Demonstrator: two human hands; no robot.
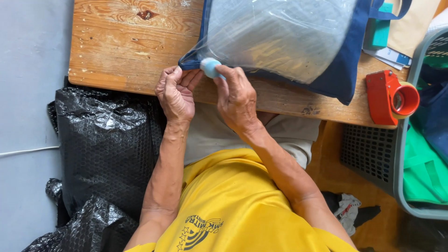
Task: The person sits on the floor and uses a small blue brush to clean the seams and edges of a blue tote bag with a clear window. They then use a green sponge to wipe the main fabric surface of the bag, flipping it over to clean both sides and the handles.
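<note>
Working at the near edge of the wooden worktop (116, 51), both hands meet at the corner of a navy fabric bag (336, 79) that is wrapped in a clear plastic sleeve (280, 32). The right hand (238, 100) pinches a small pale-blue roll (210, 66), probably tape, between thumb and fingertips, right against the bag's corner. The left hand (176, 93) is curled closed just beside it, its fingertips pressed to the same corner of plastic and cloth; whether it grips the film or only steadies it is hard to tell from this angle.

The bag lies flat on the worktop, its corner overhanging the edge toward the person. It looks light and limp, the cloth soft and the film thin, glossy and likely slippery, so a hold at the stitched corner or along the hem would seem firmer than one on the loose plastic, which would crease and slide. The little roll looks light and easy to drop, best held by its rim.

To the right a red tape dispenser (389, 98) sits at the worktop's edge, near a grey plastic basket (373, 154) holding green fabric (422, 172). Black bubble wrap (107, 140) is heaped on the floor to the left, beside the person's yellow shirt (233, 205).
</note>
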